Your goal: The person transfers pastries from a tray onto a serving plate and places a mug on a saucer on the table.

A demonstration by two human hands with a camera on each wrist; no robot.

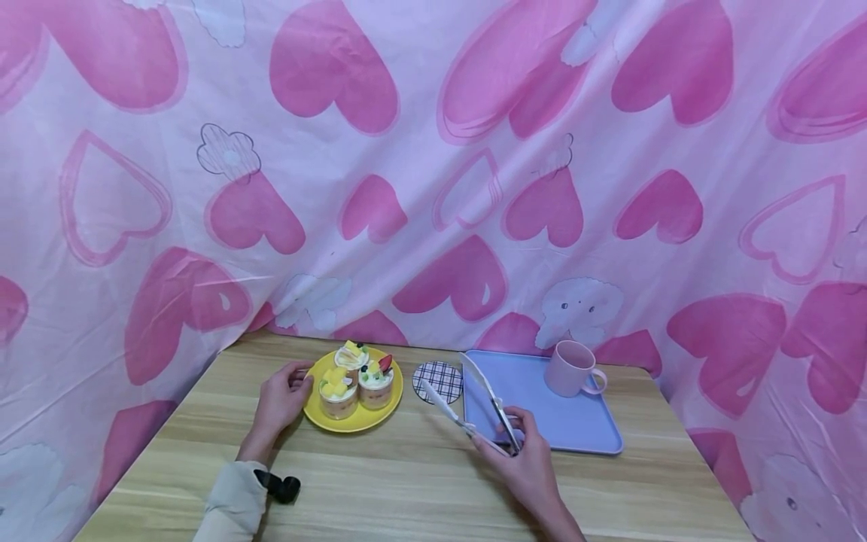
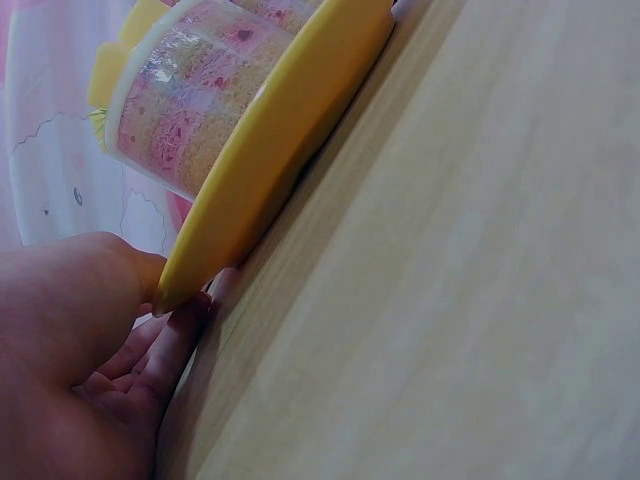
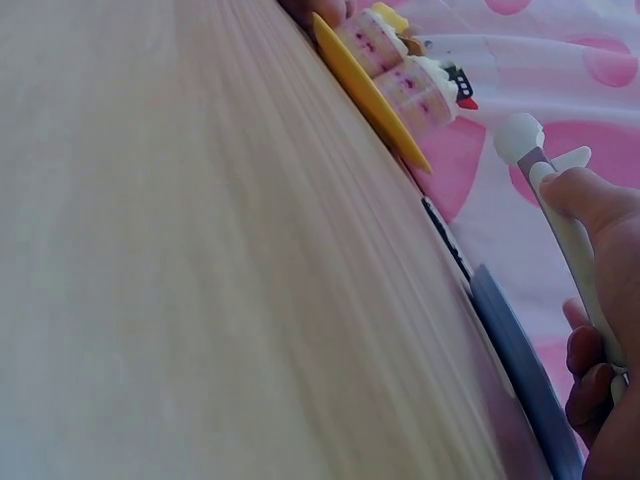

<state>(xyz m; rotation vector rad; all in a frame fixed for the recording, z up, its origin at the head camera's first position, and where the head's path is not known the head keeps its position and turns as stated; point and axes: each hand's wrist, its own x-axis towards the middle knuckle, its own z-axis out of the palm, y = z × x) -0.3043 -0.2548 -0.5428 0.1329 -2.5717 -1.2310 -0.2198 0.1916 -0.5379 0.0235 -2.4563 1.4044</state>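
My left hand (image 1: 283, 399) pinches the left rim of a yellow plate (image 1: 348, 427), thumb above and fingers under the edge, as the left wrist view shows. On that plate stand three clear cups of layered cake: one front-left cup (image 1: 338, 394) with yellow fruit cubes, one right cup (image 1: 376, 384) with a strawberry, one cup (image 1: 351, 355) at the back. In my right hand (image 1: 524, 459) is a pair of tongs (image 1: 497, 403) with white tips, their arms spread apart and pointing up-left. Nothing sits between the tips. The tongs are over the front left of a blue tray (image 1: 576, 429).
A pink mug (image 1: 571, 367) stands on the tray's back right, handle to the right. Between plate and tray lies a round checked coaster (image 1: 439, 381). Behind the wooden table (image 1: 366, 489) hangs a pink heart-patterned curtain (image 1: 420, 188). A black device (image 1: 279, 486) is strapped at my left wrist.
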